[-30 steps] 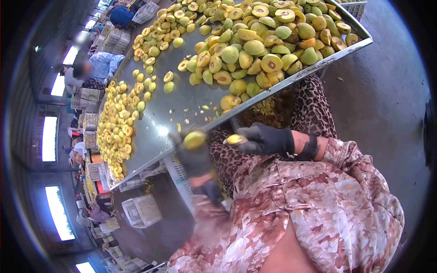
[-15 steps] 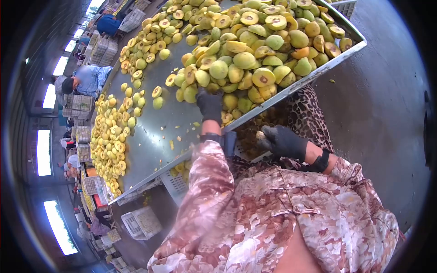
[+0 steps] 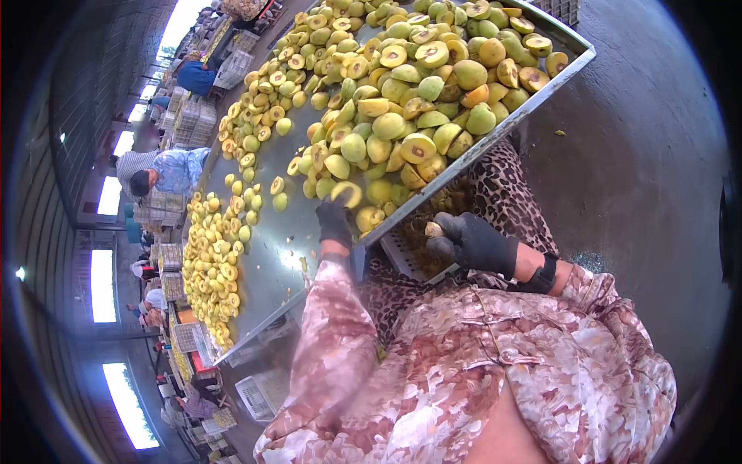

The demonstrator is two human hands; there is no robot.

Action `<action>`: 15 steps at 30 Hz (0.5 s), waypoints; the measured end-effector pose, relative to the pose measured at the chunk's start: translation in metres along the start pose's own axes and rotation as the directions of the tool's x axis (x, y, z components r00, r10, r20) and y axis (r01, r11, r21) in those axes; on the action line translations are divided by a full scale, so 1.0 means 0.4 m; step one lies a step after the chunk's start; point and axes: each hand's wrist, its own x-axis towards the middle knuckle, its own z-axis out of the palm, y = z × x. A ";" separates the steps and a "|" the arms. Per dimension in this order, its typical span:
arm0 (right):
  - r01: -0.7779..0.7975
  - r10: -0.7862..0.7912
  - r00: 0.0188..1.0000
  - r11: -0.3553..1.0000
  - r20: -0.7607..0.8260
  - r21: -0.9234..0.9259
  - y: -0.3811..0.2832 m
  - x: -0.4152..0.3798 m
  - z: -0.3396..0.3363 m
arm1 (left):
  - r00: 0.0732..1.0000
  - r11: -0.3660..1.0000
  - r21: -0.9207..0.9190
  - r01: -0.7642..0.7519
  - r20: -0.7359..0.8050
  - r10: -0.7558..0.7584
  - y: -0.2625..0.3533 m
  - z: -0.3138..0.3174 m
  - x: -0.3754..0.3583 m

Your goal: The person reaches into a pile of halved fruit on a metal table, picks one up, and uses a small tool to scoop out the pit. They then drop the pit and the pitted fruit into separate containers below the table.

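Note:
My left hand (image 3: pixel 335 223), in a dark glove, is closed on a halved fruit (image 3: pixel 347 193) with yellow flesh and a hollow centre. It is over the metal table (image 3: pixel 270 232), at the near edge of a large heap of yellow-green fruit (image 3: pixel 402 127), mostly halves, some with brown centres. My right hand (image 3: pixel 478 243), also gloved, is curled above the gap below the table's edge. A small pale, rounded end (image 3: pixel 433 230) sticks out from its fingers; the rest is hidden in the grip.
A second group of fruit halves (image 3: pixel 212 263) lies along the table's left side. Under the near edge is a crate (image 3: pixel 402 255) with brownish contents. A person in blue (image 3: pixel 178 170) bends at the far side. Stacked crates (image 3: pixel 193 120) and other people stand further off.
My left hand has drawn back from the heap toward me and now has a fruit half in it. My right hand stays nearly in place. The whole view has shifted slightly.

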 end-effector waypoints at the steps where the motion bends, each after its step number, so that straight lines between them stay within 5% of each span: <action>1: -0.037 0.035 0.999 0.997 0.022 0.064 -0.004 -0.002 -0.004 | 1.000 0.996 -0.089 -0.014 0.017 0.015 0.004 0.000 -0.026; 5: 0.120 -0.110 0.992 0.968 -0.060 0.221 -0.006 0.038 0.060 | 0.960 0.865 -0.489 -0.115 0.168 0.223 0.120 0.131 -0.268; 6: 0.175 -0.157 0.983 0.955 -0.096 0.239 -0.010 0.057 0.087 | 0.934 0.868 -0.464 -0.178 0.198 0.298 0.133 0.163 -0.318; 9: 0.139 -0.114 0.986 0.963 -0.120 0.232 -0.021 0.077 0.115 | 0.934 0.751 -0.653 -0.098 0.199 0.295 0.132 0.214 -0.401; 15: 0.157 -0.103 0.976 0.946 -0.194 0.284 -0.016 0.074 0.129 | 0.927 0.826 -0.513 -0.234 0.139 0.349 0.144 0.241 -0.464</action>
